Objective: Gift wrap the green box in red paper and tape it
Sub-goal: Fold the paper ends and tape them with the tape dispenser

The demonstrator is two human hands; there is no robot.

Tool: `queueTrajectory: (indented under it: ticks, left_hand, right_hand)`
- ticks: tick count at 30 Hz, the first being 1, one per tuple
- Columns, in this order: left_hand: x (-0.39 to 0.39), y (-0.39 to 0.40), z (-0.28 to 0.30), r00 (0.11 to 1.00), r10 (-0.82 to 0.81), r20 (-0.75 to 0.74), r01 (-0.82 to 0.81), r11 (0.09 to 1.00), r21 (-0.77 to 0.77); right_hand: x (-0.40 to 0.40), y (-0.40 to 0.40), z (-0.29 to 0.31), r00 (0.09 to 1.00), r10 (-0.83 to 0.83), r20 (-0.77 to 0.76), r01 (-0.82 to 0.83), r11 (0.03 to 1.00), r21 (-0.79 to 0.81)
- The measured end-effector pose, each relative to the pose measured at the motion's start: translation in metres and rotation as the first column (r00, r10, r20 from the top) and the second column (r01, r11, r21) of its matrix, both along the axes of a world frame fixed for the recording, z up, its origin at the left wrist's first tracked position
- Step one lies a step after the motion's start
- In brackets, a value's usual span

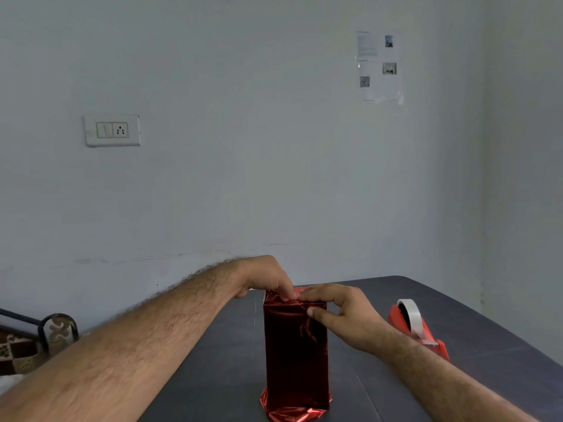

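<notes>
l hand [268, 278] fingers curled, pressing top fold of red-wrapped box [297, 354] | r hand [344, 312] pinches top edge, thumb on front face, fingers over top | box upright, long axis vertical, mid dark table [457, 306], paper crumpled at base | orange tape dispenser [417, 327] just right

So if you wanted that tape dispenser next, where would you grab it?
Probably by the red body of the tape dispenser, coming from above with the right hand, which is nearest. Fingers would go across its narrow sides, behind the tape roll. The cutter end points toward the person, so I would keep off that tip. Its far side is hidden.
</notes>
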State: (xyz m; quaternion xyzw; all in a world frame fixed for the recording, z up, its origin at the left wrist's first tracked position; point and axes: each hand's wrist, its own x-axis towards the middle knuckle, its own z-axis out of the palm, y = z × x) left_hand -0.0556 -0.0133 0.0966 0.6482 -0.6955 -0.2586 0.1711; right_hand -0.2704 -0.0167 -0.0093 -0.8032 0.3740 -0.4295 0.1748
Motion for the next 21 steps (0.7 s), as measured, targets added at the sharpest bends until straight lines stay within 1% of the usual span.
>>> queueTrajectory:
  ticks: [4,7,8,10,12,15,17,21]
  left_hand:
    - [-0.007,0.003,0.000,0.997,0.072,0.023,-0.072,0.997,-0.031]
    - [-0.007,0.001,0.004,0.996,0.061,0.062,-0.063,0.998,0.027]
    - [-0.008,0.001,0.006,0.995,0.052,0.082,-0.057,0.997,0.055]
    - [-0.009,0.004,0.011,0.992,0.045,0.115,-0.058,0.993,0.107]
    - [-0.012,0.007,0.016,0.990,0.036,0.136,-0.053,0.991,0.121]
    - [-0.014,0.007,0.018,0.990,0.024,0.140,-0.043,0.990,0.137]
    - [-0.013,0.004,0.017,0.991,0.015,0.136,-0.036,0.988,0.150]
    - [-0.010,0.004,0.018,0.991,0.035,0.131,-0.050,0.993,0.111]
  right_hand:
    - [0.002,0.000,0.003,0.999,0.000,0.035,0.000,1.000,0.018]
    - [0.000,0.001,0.006,0.995,0.012,0.098,-0.017,0.998,0.052]
    - [-0.001,0.002,0.008,0.996,0.031,0.082,-0.034,0.998,0.044]
    - [-0.002,0.002,0.012,0.998,0.066,-0.009,-0.066,0.998,0.006]
    - [-0.001,0.001,0.020,0.993,0.072,-0.093,-0.074,0.997,-0.017]
    - [0.000,-0.002,0.028,0.982,0.058,-0.181,-0.070,0.996,-0.063]
    - [-0.001,-0.003,0.032,0.977,0.061,-0.203,-0.082,0.992,-0.094]
    - [-0.003,-0.006,0.036,0.976,0.044,-0.216,-0.076,0.987,-0.143]
